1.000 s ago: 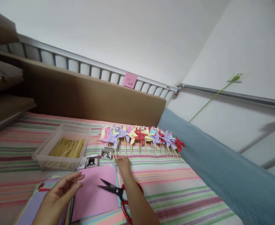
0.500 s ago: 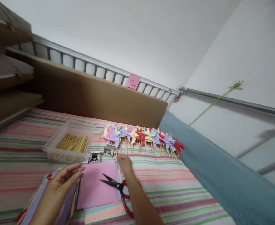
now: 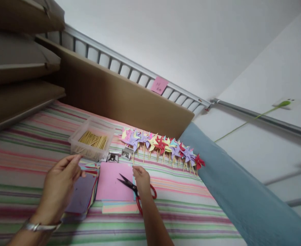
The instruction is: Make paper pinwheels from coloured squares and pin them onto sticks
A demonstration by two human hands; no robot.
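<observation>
My left hand [image 3: 59, 182] hovers with fingers spread over a fanned stack of coloured paper sheets [image 3: 81, 196], holding nothing. My right hand [image 3: 141, 179] rests on the striped cloth just below a row of paper pinwheels [image 3: 163, 147] on wooden sticks, its fingers curled. Right beside its wrist lie red-handled scissors [image 3: 137, 191] with their blades apart over a pink sheet [image 3: 113, 181]. I cannot make out anything in the right hand's fingers.
A clear plastic tub of wooden sticks [image 3: 92, 140] stands behind the paper, with two small boxes of metal pins [image 3: 119, 155] beside it. A brown board [image 3: 119, 99] and a railing back the striped surface. A blue cloth [image 3: 232, 191] runs along the right.
My left hand has moved left and lifted over the paper stack. My right hand has drawn back from the pinwheel sticks toward the scissors. The view has tilted down.
</observation>
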